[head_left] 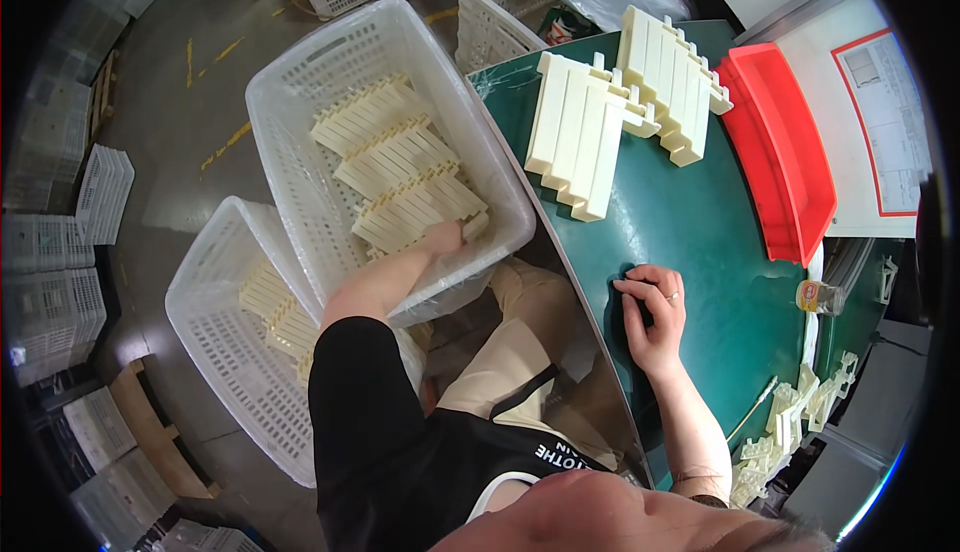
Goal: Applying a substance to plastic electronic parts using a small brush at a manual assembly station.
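Note:
My left hand (pixel 441 239) reaches down into a white perforated crate (pixel 300 82) and closes on the near end of a row of cream plastic comb-like parts (pixel 415 214). More rows of the same parts (pixel 365 117) lie farther back in that crate. My right hand (pixel 652 312) rests flat on the green table (pixel 700 232), fingers slightly curled, holding nothing. Two stacks of cream parts (pixel 580 137) lie on the table beyond it.
A second white crate (pixel 215 352) with cream parts sits lower left. A red tray (pixel 785 152) lies at the table's right. A small jar (pixel 818 297) and loose cream pieces (pixel 790 422) sit near the right edge. Stacked crates line the left floor.

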Tool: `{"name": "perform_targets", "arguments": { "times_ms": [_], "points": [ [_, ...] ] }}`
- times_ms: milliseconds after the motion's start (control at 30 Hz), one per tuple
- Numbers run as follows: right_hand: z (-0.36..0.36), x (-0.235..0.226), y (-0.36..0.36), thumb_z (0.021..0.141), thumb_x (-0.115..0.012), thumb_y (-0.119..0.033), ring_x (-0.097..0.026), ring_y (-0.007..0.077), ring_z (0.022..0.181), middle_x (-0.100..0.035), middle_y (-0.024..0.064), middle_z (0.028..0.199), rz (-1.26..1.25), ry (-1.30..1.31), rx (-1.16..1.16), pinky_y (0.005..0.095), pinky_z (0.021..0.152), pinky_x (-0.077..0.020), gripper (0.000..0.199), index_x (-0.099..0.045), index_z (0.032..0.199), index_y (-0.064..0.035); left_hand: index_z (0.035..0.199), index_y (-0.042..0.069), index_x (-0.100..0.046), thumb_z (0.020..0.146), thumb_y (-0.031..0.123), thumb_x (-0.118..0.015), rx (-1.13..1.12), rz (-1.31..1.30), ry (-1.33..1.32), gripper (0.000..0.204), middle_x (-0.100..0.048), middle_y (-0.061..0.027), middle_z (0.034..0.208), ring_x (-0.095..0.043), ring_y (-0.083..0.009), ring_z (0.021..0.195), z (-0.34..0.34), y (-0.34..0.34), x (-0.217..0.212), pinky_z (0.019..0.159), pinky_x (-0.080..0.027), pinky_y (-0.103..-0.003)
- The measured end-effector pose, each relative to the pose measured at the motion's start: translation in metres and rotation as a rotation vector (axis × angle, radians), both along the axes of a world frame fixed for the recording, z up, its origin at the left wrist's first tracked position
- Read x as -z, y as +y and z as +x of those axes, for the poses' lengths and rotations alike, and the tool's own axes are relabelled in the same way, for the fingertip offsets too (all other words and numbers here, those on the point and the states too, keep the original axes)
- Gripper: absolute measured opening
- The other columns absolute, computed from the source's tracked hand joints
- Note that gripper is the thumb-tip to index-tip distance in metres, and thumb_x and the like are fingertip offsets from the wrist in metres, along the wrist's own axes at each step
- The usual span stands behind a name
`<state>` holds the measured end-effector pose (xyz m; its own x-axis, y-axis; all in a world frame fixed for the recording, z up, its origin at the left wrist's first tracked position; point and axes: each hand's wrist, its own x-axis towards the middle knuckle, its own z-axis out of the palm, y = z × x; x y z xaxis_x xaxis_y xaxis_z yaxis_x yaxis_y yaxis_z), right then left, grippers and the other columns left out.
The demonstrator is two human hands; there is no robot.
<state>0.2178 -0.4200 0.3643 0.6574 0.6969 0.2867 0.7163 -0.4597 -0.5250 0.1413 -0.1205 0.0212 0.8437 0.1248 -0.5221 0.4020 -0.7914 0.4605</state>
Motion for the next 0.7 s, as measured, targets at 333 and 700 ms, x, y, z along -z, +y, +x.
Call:
{"name": "perform_targets", "arguments": {
  "times_ms": [333,700],
  "points": [
    [-0.004,-0.007,0.01,0.07,-0.061,0.005,-0.056,0.0273,0.087,-0.06,0.0098,0.092,0.069,-0.003,-0.053,0.0368,0.08,-0.042,0.019,-0.066,0.085,-0.0062,0.104,-0.002,-0.06,0.079,0.017,-0.051,0.151,0.105,-0.333,0.032,-0.066,-0.0223,0.089,-0.065,-0.0388,0.085,-0.022,0.02,0.091,0.071,-0.052,-0.047],
    [-0.016,-0.003,-0.01,0.073,-0.064,0.001,-0.056,0.0273,0.088,-0.06,0.0071,0.092,0.164,-0.113,-0.015,0.0366,0.08,-0.0427,0.012,-0.065,0.082,-0.0073,0.107,0.004,-0.062,0.088,0.046,-0.053,-0.162,-0.34,-0.107,0.047,-0.067,-0.0172,0.092,-0.064,-0.0379,0.087,-0.072,0.013,-0.193,0.076,-0.049,-0.046]
  ]
}}
